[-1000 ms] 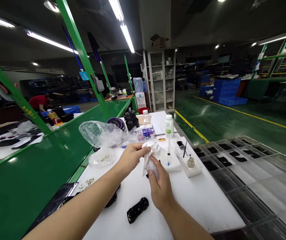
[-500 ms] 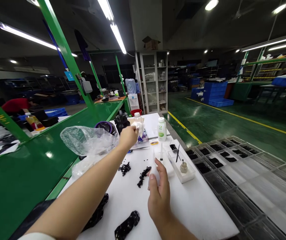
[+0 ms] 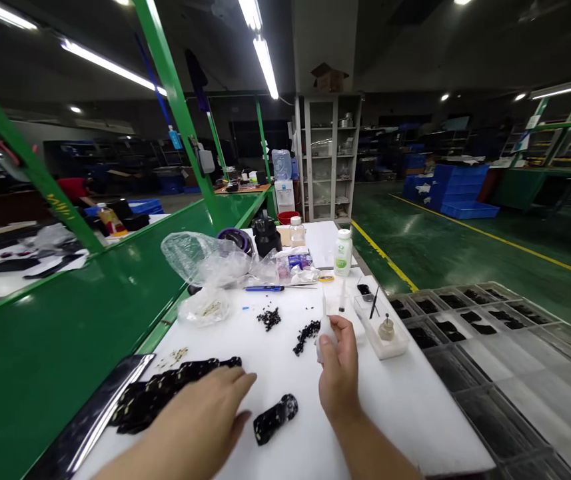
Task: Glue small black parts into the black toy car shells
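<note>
My right hand (image 3: pixel 341 373) is closed around a white squeeze bottle (image 3: pixel 325 340), its thin nozzle pointing up. At the lower left, my left hand (image 3: pixel 212 410) has its thumb apart from the fingers and nothing visible in it. It is beside a row of glossy black pieces with pale specks (image 3: pixel 165 387), partly covering them. Between my hands lies a single black piece (image 3: pixel 275 419) of the same sort. Small black bits form one pile (image 3: pixel 269 319) and another pile (image 3: pixel 306 337) near the bottle. A crumpled white tissue (image 3: pixel 306 275) rests farther back.
A clear plastic bag (image 3: pixel 205 260), a blue cutter knife (image 3: pixel 264 289), a white-and-green bottle (image 3: pixel 343 253) and a black flask (image 3: pixel 266 235) stand or lie toward the back. A white tray (image 3: pixel 388 343) holds a small jar. Compartmented trays (image 3: pixel 485 400) line the right side.
My left hand has let go of the white tissue at the back and come down near the black pieces. My right hand still holds the squeeze bottle. The view has shifted left.
</note>
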### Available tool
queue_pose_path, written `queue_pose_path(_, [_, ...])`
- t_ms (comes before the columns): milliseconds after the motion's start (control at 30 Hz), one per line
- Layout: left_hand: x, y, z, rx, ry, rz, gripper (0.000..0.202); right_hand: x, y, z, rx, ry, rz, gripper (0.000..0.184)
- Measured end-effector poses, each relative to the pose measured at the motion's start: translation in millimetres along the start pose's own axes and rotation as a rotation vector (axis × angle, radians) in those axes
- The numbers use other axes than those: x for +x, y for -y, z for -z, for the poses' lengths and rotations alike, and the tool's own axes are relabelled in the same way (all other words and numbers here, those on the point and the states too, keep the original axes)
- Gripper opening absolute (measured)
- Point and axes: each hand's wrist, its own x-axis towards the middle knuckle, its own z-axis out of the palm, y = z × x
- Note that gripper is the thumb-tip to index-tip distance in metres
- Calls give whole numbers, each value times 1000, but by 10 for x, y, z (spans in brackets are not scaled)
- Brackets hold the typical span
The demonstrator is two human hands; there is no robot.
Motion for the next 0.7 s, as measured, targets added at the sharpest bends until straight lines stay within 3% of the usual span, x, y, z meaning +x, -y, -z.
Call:
queue_pose_path(100, [-325,-157,-384,-57,-56,87,41,-39,75,-52,33,59,-63,36])
queue_pose_path(200, [-320,-308,-593,-146,-125,182,42,-46,188,-88,81,113,-112,38])
queue_pose_path(333, [-186,-408,-617,-207,-119,251,37,3,336,3,172,119,-147,40])
queue_pose_path(533, [-74,-382,-554,-374,-89,233,34,193,440,197,339,127,-250,37])
queue_pose_path(700, [24,-262,-551,-770,-47,229,29,444,409,146,377,182,-298,31])
